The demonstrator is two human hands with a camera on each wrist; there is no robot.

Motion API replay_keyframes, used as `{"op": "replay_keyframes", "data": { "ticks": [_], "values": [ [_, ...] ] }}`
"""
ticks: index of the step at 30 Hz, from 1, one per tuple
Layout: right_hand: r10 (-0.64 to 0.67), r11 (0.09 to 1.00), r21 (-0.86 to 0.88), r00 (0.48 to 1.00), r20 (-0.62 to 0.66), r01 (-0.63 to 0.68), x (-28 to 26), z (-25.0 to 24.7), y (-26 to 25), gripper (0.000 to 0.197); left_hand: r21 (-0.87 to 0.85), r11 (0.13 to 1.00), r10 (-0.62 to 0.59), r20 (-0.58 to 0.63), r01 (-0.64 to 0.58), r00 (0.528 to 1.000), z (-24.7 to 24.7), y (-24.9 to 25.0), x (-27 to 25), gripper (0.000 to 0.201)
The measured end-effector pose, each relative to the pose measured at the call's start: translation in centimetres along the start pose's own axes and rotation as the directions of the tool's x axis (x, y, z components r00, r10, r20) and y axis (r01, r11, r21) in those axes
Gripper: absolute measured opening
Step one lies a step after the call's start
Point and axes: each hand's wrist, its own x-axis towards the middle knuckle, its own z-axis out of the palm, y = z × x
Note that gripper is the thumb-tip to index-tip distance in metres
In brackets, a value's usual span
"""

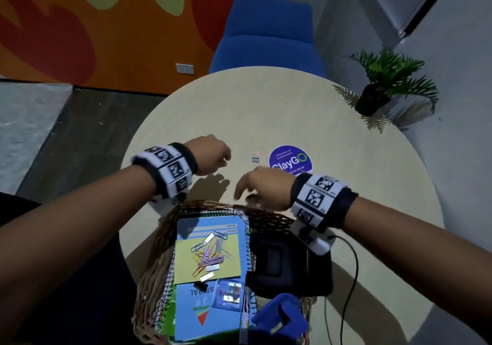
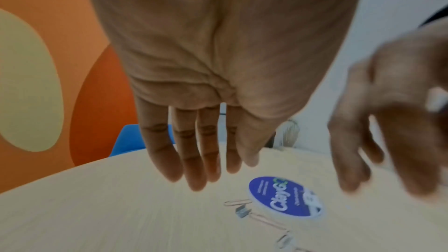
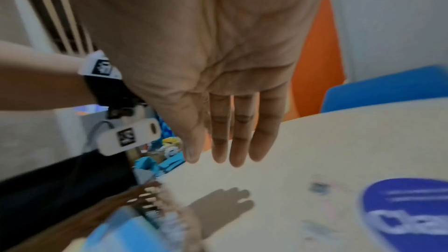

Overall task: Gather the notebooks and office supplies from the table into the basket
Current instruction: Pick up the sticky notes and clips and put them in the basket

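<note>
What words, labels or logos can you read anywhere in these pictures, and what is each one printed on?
"ClayGO": large white and green letters on the round purple sticker stuck to the table.
"Let's keep our pantries clean": small line above that word on the sticker.
"SPIRAL": upside down on the blue notebook in the wicker basket.
The sticker's bottom line, the notebook's header labels and the wristband markers are too small to read.

Blue chair (image 1: 266, 33), orange wall (image 1: 111, 38)

A pale beige desk (image 1: 332, 137) carries a purple round sticker (image 1: 290, 160) with white lettering; beside the sticker, a brown wicker basket (image 1: 151, 278) holds a blue-and-yellow notebook (image 1: 213, 264) under pastel paper clips (image 1: 210, 251). Behind it, a blue chair (image 1: 269, 35) fronts an orange wall (image 1: 106, 33).
</note>
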Motion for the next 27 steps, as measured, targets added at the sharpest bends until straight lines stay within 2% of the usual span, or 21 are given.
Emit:
{"op": "replay_keyframes", "data": {
  "ticks": [3, 5, 9, 12, 14, 17, 19, 23, 25, 27],
  "values": [
    [0.137, 0.986, -0.084, 0.989, -0.062, -0.142, 0.0, -0.9, 6.0, 0.031, 0.053, 0.999, -0.004, 0.016, 0.003, 1.000, -0.1, 0.5, 4.3, 0.031],
    [0.162, 0.962, -0.220, 0.987, -0.017, -0.162, -0.3, -0.2, 8.9, 0.036, 0.021, 1.000, 0.022, 0.006, -0.022, 1.000, 0.1, 0.8, 7.1, 0.033],
    [-0.009, 0.929, -0.366, 0.993, 0.114, 0.050, 0.0, 3.1, 10.7, 0.037, -0.023, 0.999, 0.024, 0.075, -0.022, 0.997, 1.2, 1.7, 12.1, 0.031],
    [-0.190, 0.861, -0.439, 0.963, 0.191, 0.257, 2.0, 5.3, 11.5, 0.034, -0.024, 1.000, 0.006, 0.161, -0.002, 0.987, 2.2, 2.5, 14.8, 0.026],
    [-0.282, 0.829, -0.457, 0.947, 0.153, 0.321, 3.4, 6.3, 12.0, 0.030, -0.012, 1.000, 0.000, 0.194, 0.003, 0.981, 2.7, 3.1, 16.0, 0.024],
    [-0.350, 0.841, -0.427, 0.936, 0.037, 0.331, 4.3, 7.2, 12.6, 0.016, -0.001, 1.000, -0.010, 0.128, 0.010, 0.992, 3.6, 3.8, 17.2, 0.023],
    [-0.289, 0.888, -0.373, 0.957, 0.001, 0.269, 4.4, 7.7, 13.1, 0.019, 0.013, 1.000, -0.010, 0.110, 0.008, 0.994, 4.1, 4.0, 17.6, 0.019],
    [-0.156, 0.968, -0.218, 0.981, -0.119, 0.128, 3.2, 7.6, 13.9, 0.017, 0.000, 0.999, -0.037, 0.195, 0.037, 0.980, 3.9, 3.6, 17.6, 0.005],
    [-0.064, 0.991, -0.126, 0.988, -0.142, 0.046, 2.6, 7.5, 14.4, 0.016, -0.038, 0.999, -0.030, 0.199, 0.039, 0.980, 3.6, 3.4, 17.2, 0.015],
    [0.010, 0.996, -0.082, 0.989, -0.150, -0.022, 2.1, 7.6, 14.8, 0.013, -0.083, 0.996, -0.028, 0.126, 0.039, 0.992, 2.9, 3.3, 16.2, 0.015]
  ]
}}
